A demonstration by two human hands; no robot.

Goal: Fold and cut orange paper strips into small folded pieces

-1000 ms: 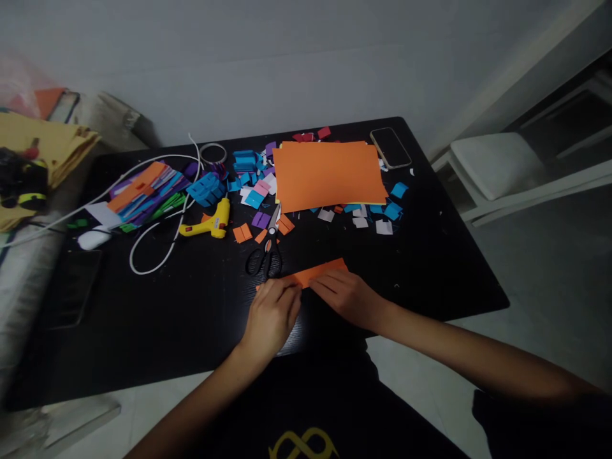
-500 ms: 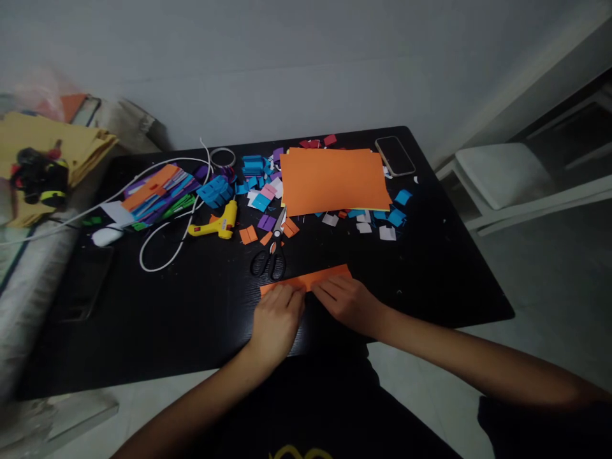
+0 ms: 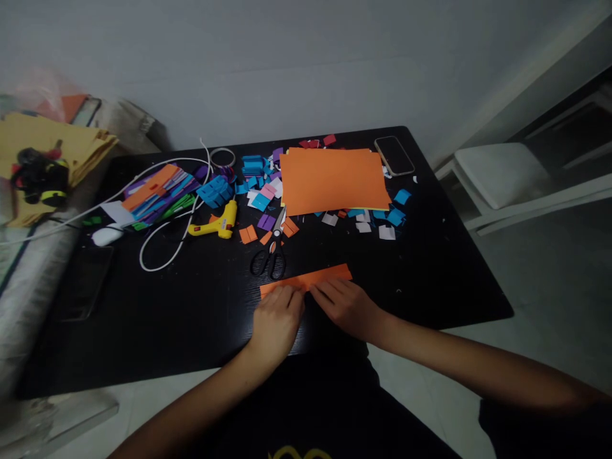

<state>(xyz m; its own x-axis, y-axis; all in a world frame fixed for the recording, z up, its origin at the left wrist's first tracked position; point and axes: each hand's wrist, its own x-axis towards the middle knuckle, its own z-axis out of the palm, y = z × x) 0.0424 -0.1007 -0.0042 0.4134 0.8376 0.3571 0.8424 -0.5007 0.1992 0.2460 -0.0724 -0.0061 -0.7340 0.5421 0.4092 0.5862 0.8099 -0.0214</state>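
Observation:
A long, narrow strip of orange paper (image 3: 306, 279) lies across the near part of the black table, seemingly folded lengthwise. My left hand (image 3: 278, 315) is closed on its near edge, left of the middle, with the fingers curled and the thumb side towards the centre. Close by on the right, my right hand (image 3: 342, 303) pinches and presses the same edge; its fingertips are partly hidden. Just beyond the strip lie scissors (image 3: 271, 252) with black handles, blades pointing away from me. A stack of orange sheets (image 3: 335, 182) rests farther back.
Cut paper pieces (image 3: 261, 202) in several colours surround the stack. A yellow glue gun (image 3: 220, 223), a white cable (image 3: 165, 266) and a pile of coloured strips (image 3: 160, 191) lie left. A phone (image 3: 394, 155) sits back right on the black table (image 3: 191, 325).
My right hand has slid slightly left along the strip's edge, towards my left hand. The left hand and the strip look almost unmoved.

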